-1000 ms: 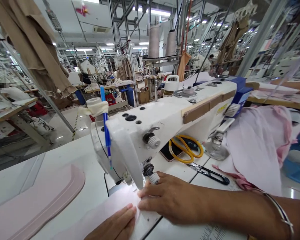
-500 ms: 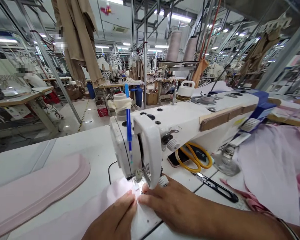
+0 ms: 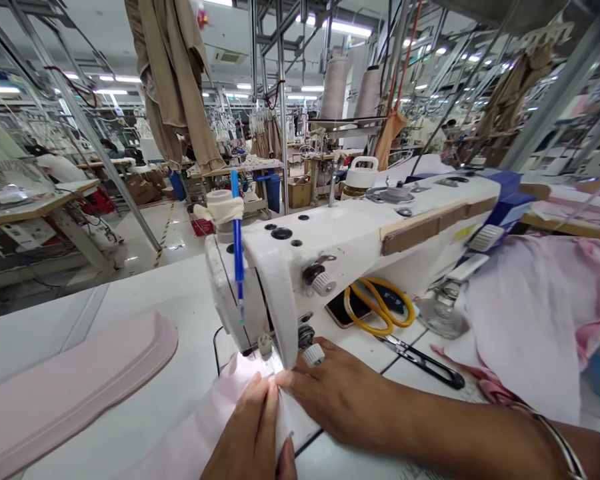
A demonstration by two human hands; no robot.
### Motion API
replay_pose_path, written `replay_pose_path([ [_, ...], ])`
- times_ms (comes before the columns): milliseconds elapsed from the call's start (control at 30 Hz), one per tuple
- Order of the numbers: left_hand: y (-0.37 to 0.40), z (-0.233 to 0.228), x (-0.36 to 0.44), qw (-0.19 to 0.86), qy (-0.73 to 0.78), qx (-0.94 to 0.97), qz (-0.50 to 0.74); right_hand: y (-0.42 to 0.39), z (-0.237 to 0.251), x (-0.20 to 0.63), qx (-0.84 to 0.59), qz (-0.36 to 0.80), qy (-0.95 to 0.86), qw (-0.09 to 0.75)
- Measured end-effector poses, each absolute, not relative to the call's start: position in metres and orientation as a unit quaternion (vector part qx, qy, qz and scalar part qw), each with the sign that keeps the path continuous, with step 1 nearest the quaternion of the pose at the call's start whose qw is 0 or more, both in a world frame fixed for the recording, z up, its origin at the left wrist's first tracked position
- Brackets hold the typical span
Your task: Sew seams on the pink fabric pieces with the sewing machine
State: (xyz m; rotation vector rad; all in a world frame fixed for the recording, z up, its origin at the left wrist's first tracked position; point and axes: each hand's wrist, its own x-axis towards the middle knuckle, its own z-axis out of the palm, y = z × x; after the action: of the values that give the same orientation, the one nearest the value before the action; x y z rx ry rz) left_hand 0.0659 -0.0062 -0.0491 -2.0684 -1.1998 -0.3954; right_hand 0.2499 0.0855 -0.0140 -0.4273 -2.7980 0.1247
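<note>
Pale pink fabric (image 3: 195,427) runs under the needle area of a white sewing machine (image 3: 340,230), where a lamp lights it. My left hand (image 3: 253,427) lies on the fabric just before the presser foot, fingers stretched out and thumb apart. My right hand (image 3: 335,390) is on the other side, its fingertips closed at the fabric's edge close to the foot. The machine head hides part of its fingers. A blue pen (image 3: 237,247) stands upright against the machine head.
On the left lies a pink curved template-like piece (image 3: 105,373). Yellow-handled scissors (image 3: 380,310), a phone (image 3: 345,308) and a black-handled cutter (image 3: 425,363) lie under the machine arm. Pink and white cloth (image 3: 530,313) is heaped at right; thread cones (image 3: 336,87) stand behind.
The view has shifted slightly. My left hand has moved right, showing its thumb, and its fingertips are closer to the foot. A white lever part on the machine head has swung, exposing a dial.
</note>
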Motion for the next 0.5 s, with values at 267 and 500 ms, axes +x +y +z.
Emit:
replay_pose_path([
  [267,-0.004,-0.003,0.018,0.173,-0.376,-0.908,-0.069,0.088,-0.010,0.252,-0.130,0.069,-0.976,0.160],
  [500,-0.008,-0.011,0.011,0.193,-0.350,-0.913,-0.079,0.090,-0.012,0.251,-0.136,0.070,-0.975,0.161],
])
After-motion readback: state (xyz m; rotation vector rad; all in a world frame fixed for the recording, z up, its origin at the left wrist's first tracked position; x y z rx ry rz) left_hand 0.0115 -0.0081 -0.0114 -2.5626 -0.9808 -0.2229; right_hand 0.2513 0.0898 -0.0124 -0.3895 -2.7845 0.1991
